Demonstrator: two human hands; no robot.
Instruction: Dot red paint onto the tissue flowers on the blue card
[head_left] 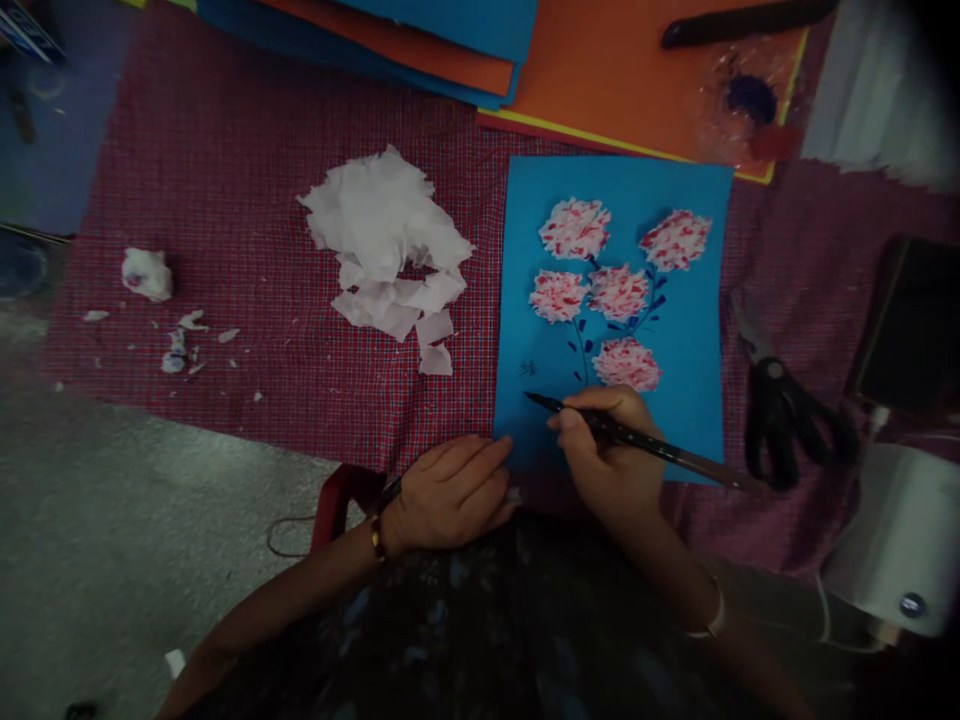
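My right hand (615, 455) grips a dark brush pen (637, 433) with its tip down near the lower left part of a blue sheet of paper (536, 430). Just above the tip is a small dark written character (528, 368). Several pink-and-white flower heads (576, 229) with dark blue stems and leaves decorate the sheet. My left hand (457, 490) lies flat, palm down, at the table's near edge, its fingertips by the sheet's lower left corner. Nothing shows in that hand.
Torn white paper (375, 220) is heaped left of the sheet on a red checked tablecloth (247, 180). Farther left are a crumpled white wad (147, 274) and scraps. Black-handled scissors (787, 410), a dark phone (911, 325) and a white device (896, 540) lie right. Coloured sheets (615, 80) are at the back.
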